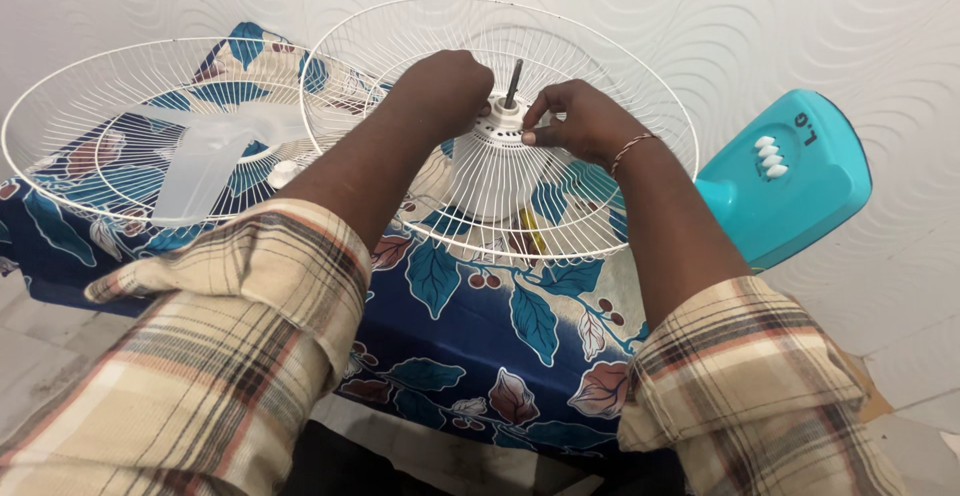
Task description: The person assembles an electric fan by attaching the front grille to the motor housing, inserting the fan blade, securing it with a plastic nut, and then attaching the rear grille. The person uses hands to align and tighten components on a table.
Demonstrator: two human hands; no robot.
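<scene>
White round wire fan guard (pixel 600 206) seated over white plastic motor housing (pixel 495 171) on leaf-print table (pixel 470 326), left hand (pixel 440 86) curled at hub, right hand (pixel 580 121) fingers (pixel 532 136) pinched on collar beside dark metal shaft (pixel 513 82).

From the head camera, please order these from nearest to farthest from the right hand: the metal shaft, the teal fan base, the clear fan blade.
1. Metal shaft, just left of the right hand.
2. Teal fan base, to its right.
3. Clear fan blade, far left, under the other grille.

Light: bright, even | shadows: soft | focus: sharp | edges: perhaps slightly warped
</scene>
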